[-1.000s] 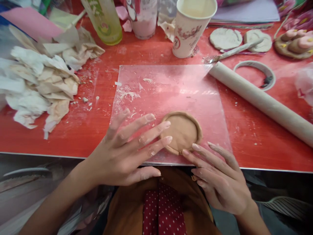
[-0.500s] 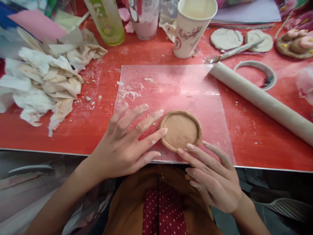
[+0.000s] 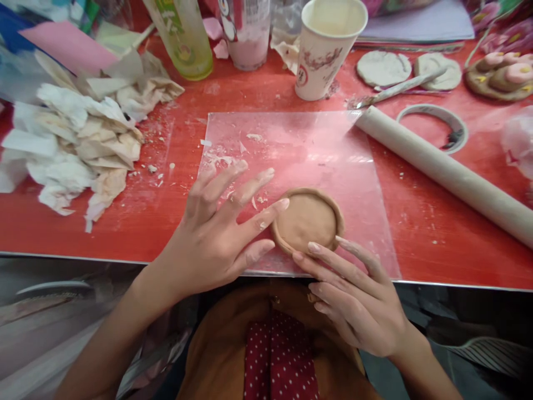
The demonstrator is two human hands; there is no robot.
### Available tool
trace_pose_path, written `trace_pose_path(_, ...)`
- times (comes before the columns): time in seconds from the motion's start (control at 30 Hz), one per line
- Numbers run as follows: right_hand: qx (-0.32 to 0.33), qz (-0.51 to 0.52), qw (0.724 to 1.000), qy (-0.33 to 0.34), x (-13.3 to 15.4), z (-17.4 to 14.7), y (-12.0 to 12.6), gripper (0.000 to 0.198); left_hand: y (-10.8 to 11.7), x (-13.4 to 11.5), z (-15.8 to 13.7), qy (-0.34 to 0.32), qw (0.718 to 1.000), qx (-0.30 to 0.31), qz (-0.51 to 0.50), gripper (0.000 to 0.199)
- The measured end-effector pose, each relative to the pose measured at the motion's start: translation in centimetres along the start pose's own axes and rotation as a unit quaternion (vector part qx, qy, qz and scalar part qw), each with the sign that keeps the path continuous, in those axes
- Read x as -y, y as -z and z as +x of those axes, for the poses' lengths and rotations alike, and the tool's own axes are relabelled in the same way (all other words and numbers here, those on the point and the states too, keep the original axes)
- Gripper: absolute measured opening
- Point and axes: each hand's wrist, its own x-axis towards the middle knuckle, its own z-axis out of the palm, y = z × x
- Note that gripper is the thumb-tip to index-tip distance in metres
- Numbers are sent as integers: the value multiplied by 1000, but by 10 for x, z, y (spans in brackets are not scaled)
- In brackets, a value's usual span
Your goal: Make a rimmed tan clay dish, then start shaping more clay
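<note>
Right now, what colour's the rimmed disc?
Light brown; the rimmed disc shows best in the head view.

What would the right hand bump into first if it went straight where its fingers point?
The clay dish, most likely: the right hand points across the dish's near edge, though depth makes actual touch hard to judge.

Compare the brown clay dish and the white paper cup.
Look: the brown clay dish is plain; the white paper cup carries a printed pattern.
Shape: the dish is low with a shallow rim; the cup is tall, narrowing toward its base.
Place: the dish lies on the clear sheet; the cup stands beyond it.
Shared: round, open tops.
</note>
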Motion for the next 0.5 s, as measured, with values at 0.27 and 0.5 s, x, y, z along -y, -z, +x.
trace_pose_path(0.27,12,25,999,-27,-1,-1,6,19,-4,4,20,8,1000,-25,-3,49)
trace_pose_path(0.5,-107,30,972,-206,-15,-4,19,10,-10,3,25,-6,1000,1,-31,46)
